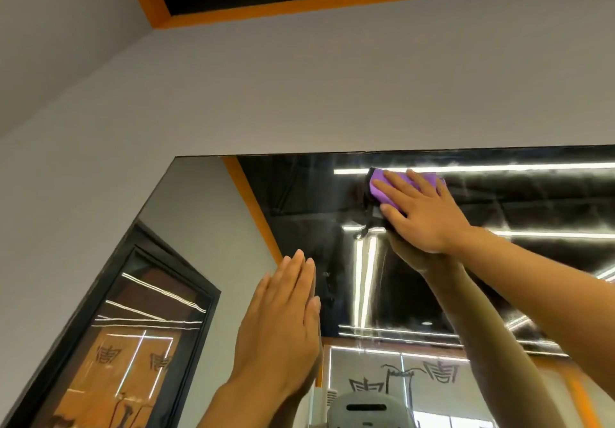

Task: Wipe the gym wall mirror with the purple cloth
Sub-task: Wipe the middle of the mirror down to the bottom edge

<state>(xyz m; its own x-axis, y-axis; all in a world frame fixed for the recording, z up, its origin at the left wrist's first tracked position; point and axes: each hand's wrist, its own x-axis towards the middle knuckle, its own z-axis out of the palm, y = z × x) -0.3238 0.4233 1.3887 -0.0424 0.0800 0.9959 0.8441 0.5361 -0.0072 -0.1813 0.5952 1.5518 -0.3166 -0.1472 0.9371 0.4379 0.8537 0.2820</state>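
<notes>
**Head view: upper edge of the mirror being wiped**

Head camera footage is showing the purple cloth (382, 188) being pressed flat against the gym wall mirror (299, 201), just below its top edge and towards the right of the frame. The cloth is being held under the right hand (421, 211), whose fingers are lying straight and spread across it, with nothing being pinched. The left hand (283, 321) is being held lower down, fingers straight and together, flat against or just off the glass; contact cannot be told for certain. A grey wall (299, 78) is being seen above the mirror, and ceiling light strips (362, 281) are being reflected in the glass.

The wiping step itself is judged to be in hand, with the top band of the mirror being worked. Hazy streaks are being seen around the cloth and to its right, so much of the surface is judged as not yet done.

For the next move, steady flat pressure is being called for while the cloth is swept sideways along the top edge, with passes overlapped downward so that streaks are not left between them.
</notes>
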